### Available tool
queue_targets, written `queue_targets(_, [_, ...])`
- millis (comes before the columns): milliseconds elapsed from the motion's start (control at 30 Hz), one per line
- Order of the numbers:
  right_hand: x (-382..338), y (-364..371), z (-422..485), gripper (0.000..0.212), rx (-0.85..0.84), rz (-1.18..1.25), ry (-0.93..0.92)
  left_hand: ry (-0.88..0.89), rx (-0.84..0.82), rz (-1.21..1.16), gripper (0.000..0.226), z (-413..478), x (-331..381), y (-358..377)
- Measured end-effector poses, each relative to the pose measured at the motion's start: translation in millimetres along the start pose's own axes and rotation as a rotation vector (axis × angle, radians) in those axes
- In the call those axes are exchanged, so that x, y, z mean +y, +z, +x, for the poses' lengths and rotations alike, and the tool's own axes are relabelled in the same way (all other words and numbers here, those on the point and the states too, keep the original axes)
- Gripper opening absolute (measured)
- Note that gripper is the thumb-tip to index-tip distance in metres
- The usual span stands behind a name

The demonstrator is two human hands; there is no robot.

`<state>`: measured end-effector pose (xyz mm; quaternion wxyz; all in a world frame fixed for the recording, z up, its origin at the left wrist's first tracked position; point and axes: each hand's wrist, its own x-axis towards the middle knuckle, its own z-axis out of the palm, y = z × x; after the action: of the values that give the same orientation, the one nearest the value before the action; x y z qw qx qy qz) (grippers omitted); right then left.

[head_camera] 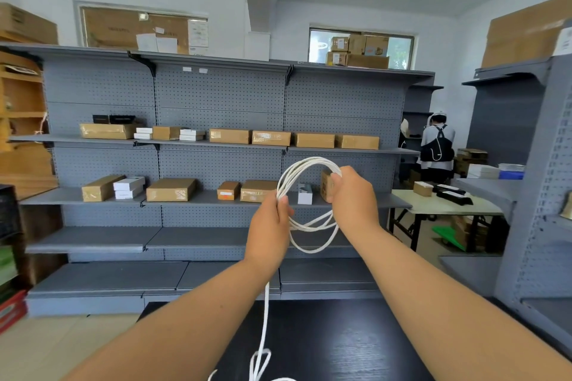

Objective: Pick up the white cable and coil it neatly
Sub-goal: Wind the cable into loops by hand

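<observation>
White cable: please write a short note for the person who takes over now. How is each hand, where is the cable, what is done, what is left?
Left hand: grips the left side of the loops.
Right hand: holds the upper right side of the loops.
White cable: several loops are held in the air between both hands; the loose tail hangs from the left hand down to the black table.
Done: cable picked up, several turns made, loops uneven.
Left: wind in the tail and even out the loops.
</observation>
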<state>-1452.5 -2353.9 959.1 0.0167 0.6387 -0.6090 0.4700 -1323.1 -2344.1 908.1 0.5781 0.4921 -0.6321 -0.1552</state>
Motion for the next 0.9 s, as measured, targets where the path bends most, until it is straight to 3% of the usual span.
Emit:
queue_targets(233, [6, 17, -9, 0.022, -0.181, 0.429, 0.208, 0.182, -0.043, 0.31, 0.031, 17, -5, -26])
queue_targets(500, [7, 30, -13, 0.015, -0.36, 0.458, 0.223, 0.24, -0.165, 0.571, 0.028, 39, -1, -47])
queue_targets(700, [-2, 18, -6, 0.051, -0.39, 0.155, -0.148, 0.307, -0.363, 0.756, 0.023, 45, -1, -53])
queue_targets(900, [-7, 17, -8, 0.033, -0.581, -0.321, -0.427, 0.399, -0.512, 0.839, 0.022, 43, -4, -53])
